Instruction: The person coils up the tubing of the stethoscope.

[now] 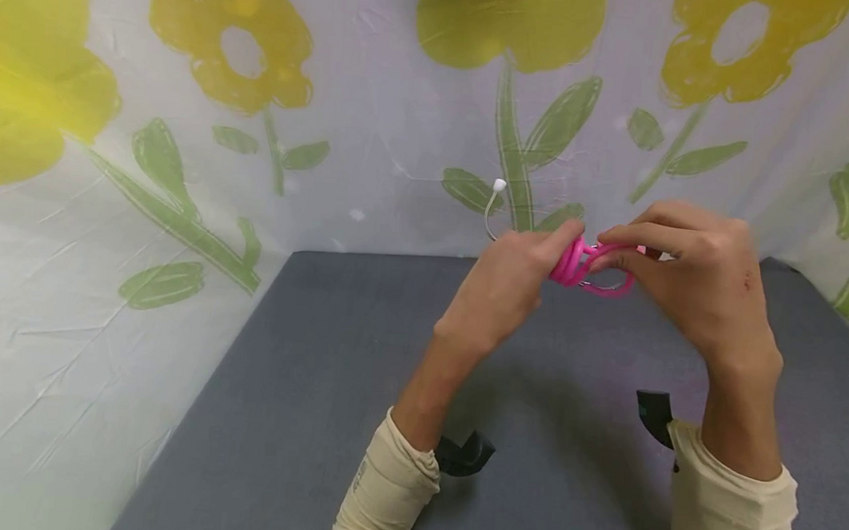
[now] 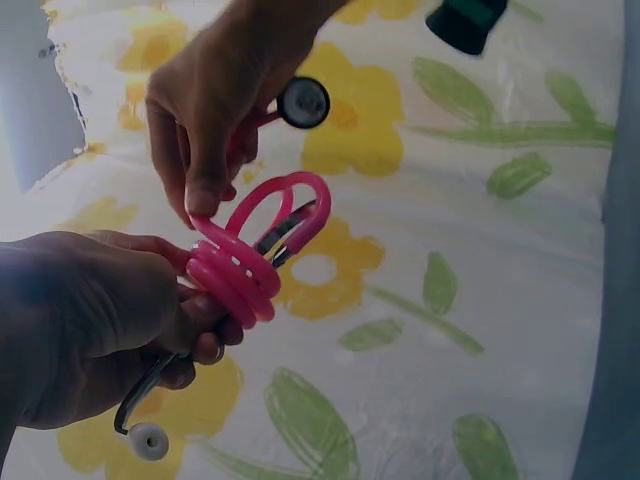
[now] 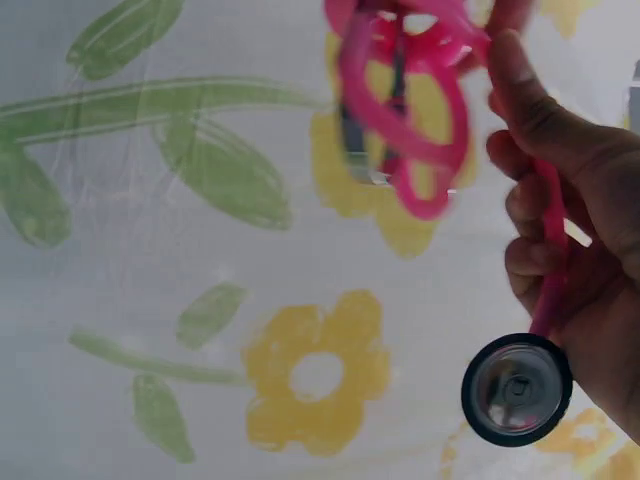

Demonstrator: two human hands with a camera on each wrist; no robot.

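Observation:
A pink stethoscope (image 1: 570,262) is held up over the grey table, its tubing wound in several turns around its metal ear tubes. My left hand (image 1: 499,281) grips the wound bundle (image 2: 232,283); a white eartip (image 2: 148,441) sticks out beneath that hand in the left wrist view. With thumb and fingers my right hand (image 1: 705,272) pinches the free stretch of tubing beside the coils. Past the right palm hangs the round chestpiece (image 3: 517,390) with its black rim. A loop of tubing (image 3: 440,150) stands out from the bundle between the hands.
Below the hands lies the grey table top (image 1: 303,387). A white sheet (image 1: 374,134) printed with yellow flowers and green leaves hangs behind and at both sides. Dark wrist mounts (image 1: 463,453) show at the cream sleeves (image 1: 387,487).

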